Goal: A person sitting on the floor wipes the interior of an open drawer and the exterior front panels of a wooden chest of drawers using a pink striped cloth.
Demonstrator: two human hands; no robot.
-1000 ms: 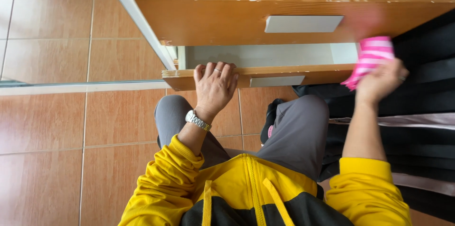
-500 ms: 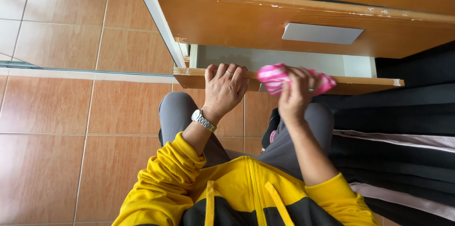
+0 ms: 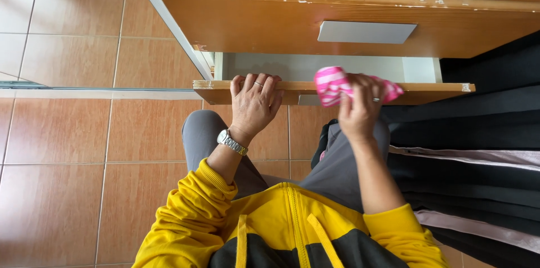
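Terracotta floor tiles [image 3: 67, 150] run beneath a wooden cabinet whose upper drawer [image 3: 349, 20] and lower drawer [image 3: 337, 85] both stand pulled out, with dark folded fabric [image 3: 478, 150] stacked beside them. The left hand [image 3: 256, 105] rests over the lower drawer's front edge, fingers [image 3: 259, 83] curled on the rim. The right hand [image 3: 360, 107] clutches a pink striped cloth [image 3: 332, 83] at that same edge. If the drawer slid inward, the curled fingers could be pinched; a loose grip could drop the cloth.
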